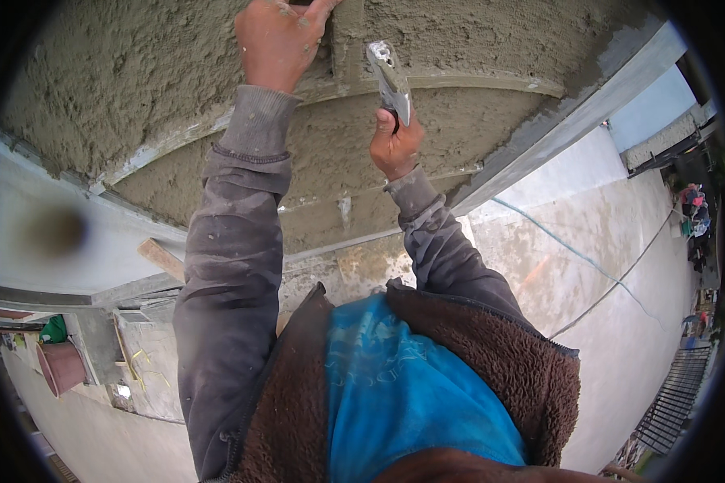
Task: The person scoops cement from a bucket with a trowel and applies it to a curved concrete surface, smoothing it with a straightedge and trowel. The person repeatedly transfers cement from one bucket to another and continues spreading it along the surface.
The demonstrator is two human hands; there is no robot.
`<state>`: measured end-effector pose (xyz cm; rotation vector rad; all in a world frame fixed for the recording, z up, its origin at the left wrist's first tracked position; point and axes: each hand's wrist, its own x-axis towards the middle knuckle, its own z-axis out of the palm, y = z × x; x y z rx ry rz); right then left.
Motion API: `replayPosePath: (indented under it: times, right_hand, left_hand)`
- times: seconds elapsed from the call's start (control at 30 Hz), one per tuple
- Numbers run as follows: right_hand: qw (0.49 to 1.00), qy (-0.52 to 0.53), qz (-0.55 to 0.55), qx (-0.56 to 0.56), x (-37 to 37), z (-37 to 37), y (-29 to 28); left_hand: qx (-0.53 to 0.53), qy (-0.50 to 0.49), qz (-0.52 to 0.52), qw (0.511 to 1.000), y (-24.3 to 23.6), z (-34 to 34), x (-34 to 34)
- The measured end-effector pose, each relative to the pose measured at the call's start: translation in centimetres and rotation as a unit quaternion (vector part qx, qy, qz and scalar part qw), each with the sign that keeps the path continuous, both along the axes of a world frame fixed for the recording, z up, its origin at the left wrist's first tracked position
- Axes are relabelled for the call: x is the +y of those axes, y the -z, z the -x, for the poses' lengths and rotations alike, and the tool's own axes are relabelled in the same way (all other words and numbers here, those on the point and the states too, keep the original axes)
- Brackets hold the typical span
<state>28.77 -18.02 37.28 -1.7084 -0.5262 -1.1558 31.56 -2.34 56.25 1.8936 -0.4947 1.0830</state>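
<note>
My left hand (275, 44) is raised at the top edge, its fingers closed at the side of an upright, mortar-coated strip (348, 44). The fingertips are partly cut off by the picture's edge. In my right hand (397, 150) is a small trowel (393, 88), gripped by its dark handle, the metal blade pointing up. Pale wet mortar clings to the blade's tip. Both hands are in front of a rough surface of grey-brown mortar (145, 80). A long strip (459, 81) crosses this surface just behind the trowel and appears curved.
A smooth pale border (540, 121) edges the mortar on the right. A loose board (161, 259) juts out at left. Below are a concrete floor (620, 338) with a thin blue hose (556, 236), a reddish bucket (60, 368) at far left, and a dark metal grate (673, 394) at far right.
</note>
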Motion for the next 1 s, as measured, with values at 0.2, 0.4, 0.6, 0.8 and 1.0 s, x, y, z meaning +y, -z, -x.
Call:
replayPosePath:
  times: [0.2, 0.4, 0.6, 0.8, 1.0]
  right_hand:
    - [0.998, 0.043, 0.018, 0.045, 0.2, -0.4, -1.9]
    - [0.995, 0.085, 0.050, 0.015, 0.0, -0.4, -1.5]
    - [0.997, 0.074, 0.028, 0.004, 0.0, -0.2, -0.8]
    - [0.995, 0.081, 0.042, 0.036, 0.8, 0.4, -1.6]
    - [0.991, 0.108, 0.051, 0.054, 1.1, 0.6, -1.9]
  left_hand:
    - [-0.010, 0.006, 0.012, 1.000, 0.0, -0.2, 0.1]
    - [-0.007, 0.011, 0.028, 1.000, 0.2, -0.1, -0.3]
    - [-0.025, 0.051, 0.044, 0.997, 0.5, -1.1, -0.2]
    - [-0.053, 0.022, 0.018, 0.998, 0.5, -1.1, 0.2]
    - [-0.047, 0.034, 0.031, 0.998, 0.5, -1.0, 0.4]
